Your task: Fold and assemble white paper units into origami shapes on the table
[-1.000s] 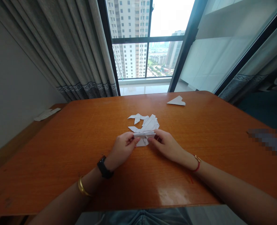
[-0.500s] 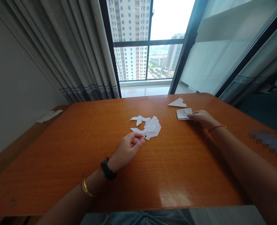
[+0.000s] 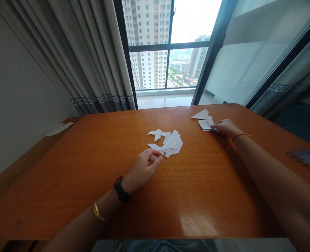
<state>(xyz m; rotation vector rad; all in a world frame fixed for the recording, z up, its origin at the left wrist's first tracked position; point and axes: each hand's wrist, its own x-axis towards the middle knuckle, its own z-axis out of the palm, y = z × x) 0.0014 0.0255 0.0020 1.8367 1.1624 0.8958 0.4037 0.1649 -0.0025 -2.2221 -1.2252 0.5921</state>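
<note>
My right hand [image 3: 226, 128] pinches the near right corner of a flat, folded white paper square [image 3: 204, 125] at the far right of the table. Right behind that square lies a folded paper piece with a long point [image 3: 202, 114], like a paper plane. Nearer the middle, my left hand [image 3: 147, 163] rests with curled fingers, thumb and forefinger closed at the near edge of a loose heap of folded white paper [image 3: 172, 142]. The fingers partly cover a paper tip there. A paper piece with pointed arms [image 3: 158, 134] sticks out of the heap's far left side.
The wooden table [image 3: 73, 175] reaches to the window [image 3: 167, 66]. Grey curtains [image 3: 91, 63] hang on the far left. Pale papers [image 3: 59, 129] lie on a low ledge past the table's left edge. A blurred patch [image 3: 305, 159] covers something at the right.
My right hand has moved slightly away from me with the paper square, which now sits closer to the pointed piece. My left hand has stayed by the heap. The view has shifted a little.
</note>
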